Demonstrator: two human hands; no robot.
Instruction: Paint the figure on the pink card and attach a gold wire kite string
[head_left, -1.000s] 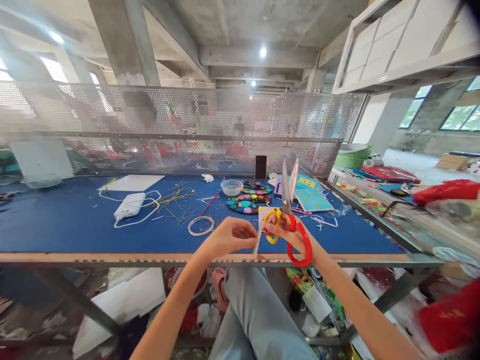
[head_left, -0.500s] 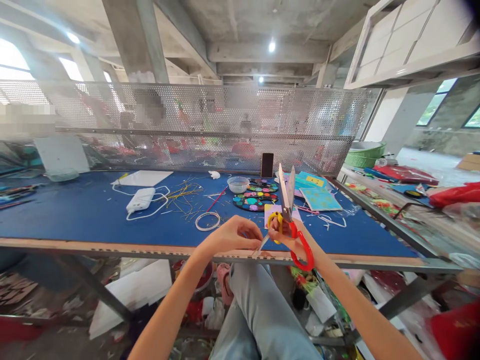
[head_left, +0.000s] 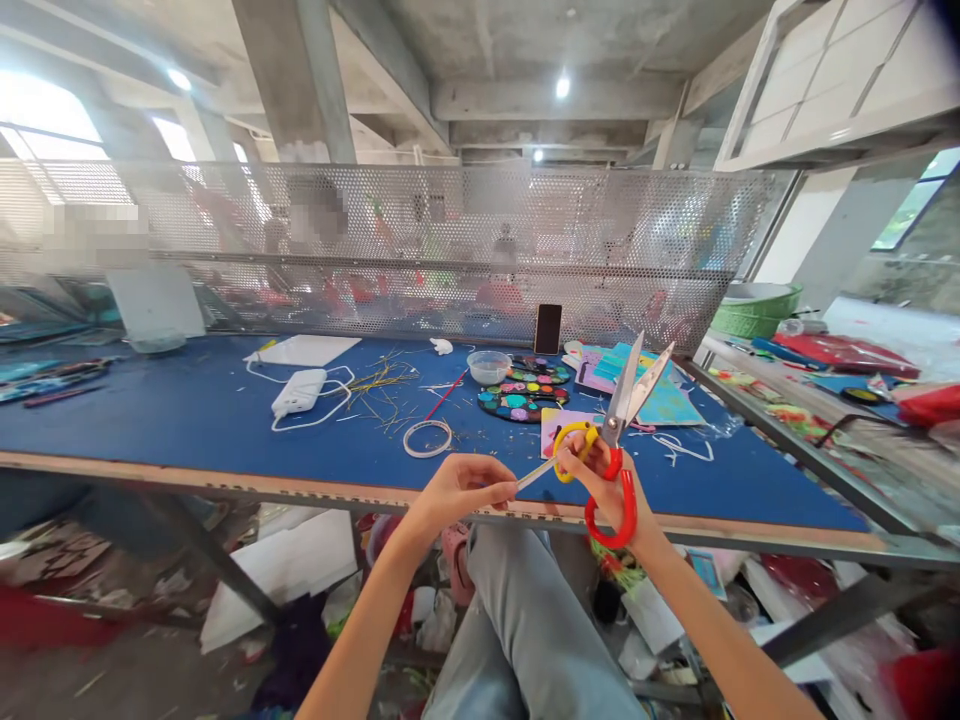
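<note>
My right hand (head_left: 600, 480) is closed around scissors (head_left: 616, 430) with one red and one yellow handle, their blades pointing up and spread apart. Its thumb and finger also pinch one end of a thin whitish strip (head_left: 535, 472). At the strip's other end, my left hand (head_left: 472, 487) is closed in a pinch, so the strip spans the gap between both hands above the table's front edge. Behind the right hand lies a pink and yellow card (head_left: 556, 430). A roll of narrow tape (head_left: 427, 438) rests flat on the blue tabletop (head_left: 225, 430), beyond my left hand.
Paint palettes (head_left: 517, 402), a clear bowl (head_left: 488, 366) and an upright phone (head_left: 548, 329) stand farther back. Left of them are yellowish wires (head_left: 375, 385) and a white power bank (head_left: 298, 391) with cable. A perforated metal screen (head_left: 450, 260) borders the table's back.
The scissors have tilted to the right, and their blades are spread wider. My hands have moved apart, showing more of the strip. The whole view has shifted slightly.
</note>
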